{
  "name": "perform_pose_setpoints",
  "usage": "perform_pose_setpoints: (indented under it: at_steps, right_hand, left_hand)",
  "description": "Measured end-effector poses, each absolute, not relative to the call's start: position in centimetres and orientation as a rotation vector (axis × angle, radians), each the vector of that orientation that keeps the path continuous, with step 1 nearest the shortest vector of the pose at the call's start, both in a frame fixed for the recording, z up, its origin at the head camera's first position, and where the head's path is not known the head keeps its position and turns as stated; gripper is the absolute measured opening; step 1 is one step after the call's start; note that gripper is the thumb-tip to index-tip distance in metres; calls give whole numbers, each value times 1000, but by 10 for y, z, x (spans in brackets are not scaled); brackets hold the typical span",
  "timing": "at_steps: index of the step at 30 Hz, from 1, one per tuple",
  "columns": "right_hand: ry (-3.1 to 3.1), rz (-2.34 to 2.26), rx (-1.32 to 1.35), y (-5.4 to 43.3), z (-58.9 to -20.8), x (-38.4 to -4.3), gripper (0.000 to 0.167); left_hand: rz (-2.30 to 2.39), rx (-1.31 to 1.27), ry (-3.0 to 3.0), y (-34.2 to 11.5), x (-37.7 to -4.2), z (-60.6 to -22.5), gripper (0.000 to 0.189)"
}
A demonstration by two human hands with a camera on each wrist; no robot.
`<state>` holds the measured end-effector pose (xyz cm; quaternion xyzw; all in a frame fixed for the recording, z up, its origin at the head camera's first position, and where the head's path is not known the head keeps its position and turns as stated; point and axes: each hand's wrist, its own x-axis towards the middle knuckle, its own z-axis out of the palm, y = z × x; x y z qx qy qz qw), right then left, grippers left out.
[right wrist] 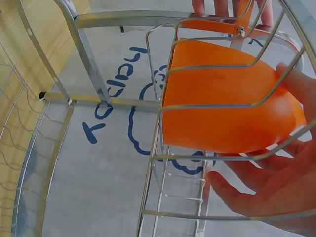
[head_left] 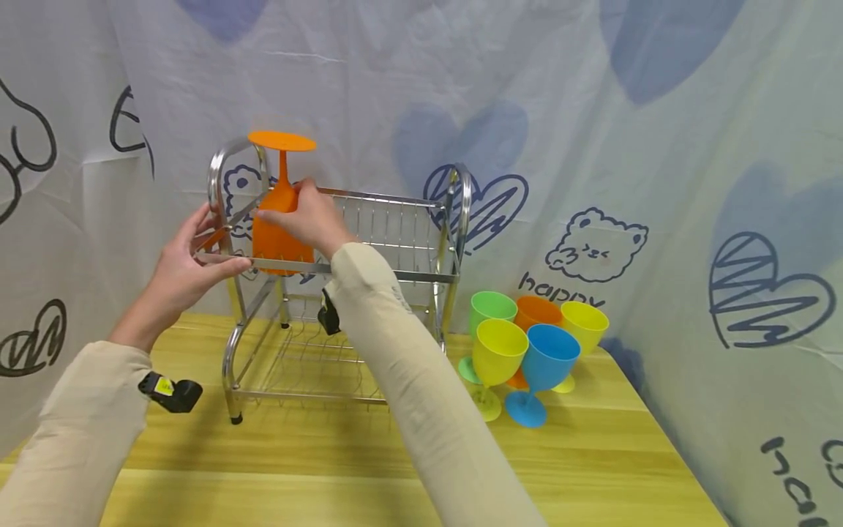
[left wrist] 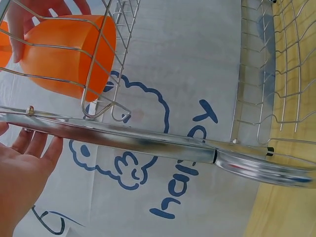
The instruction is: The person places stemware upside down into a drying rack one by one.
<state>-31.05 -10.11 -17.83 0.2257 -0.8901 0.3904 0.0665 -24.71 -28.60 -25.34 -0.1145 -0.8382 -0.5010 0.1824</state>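
A pale cloth backdrop with blue hearts and cartoon bears [head_left: 369,73] spreads behind a wood-grain table [head_left: 579,461]. On the table stands a silvery two-tier metal wire rack [head_left: 424,277].

The left hand [head_left: 187,260] grips the rack's upper left corner, thumb along the front rail and fingers at the end frame. The right hand [head_left: 316,219] holds the bowl of an orange stemmed plastic-looking goblet [head_left: 279,219], thumb in front and fingers behind. That goblet is upside down at the left end of the upper tier, its foot above the rails; whether its rim bears fully on the wires, I cannot tell. Best, I judge, to keep the left hand's hold firm, lower the bowl straight, feel the rim sit level, then loosen the right hand gently so the high foot does not tip.

Right of the rack, five goblets stand upright, close together: green [head_left: 494,311], orange [head_left: 536,313], two yellow [head_left: 499,350] and blue [head_left: 549,359].
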Motion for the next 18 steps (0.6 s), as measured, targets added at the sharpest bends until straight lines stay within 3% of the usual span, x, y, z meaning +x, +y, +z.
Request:
perform_pose_setpoints:
  at_steps: [18]
  right_hand:
    - [-2914, 887, 735, -96, -159, -298, 68]
  left_hand:
    - [-1348, -291, -2404, -285, -247, -253, 91]
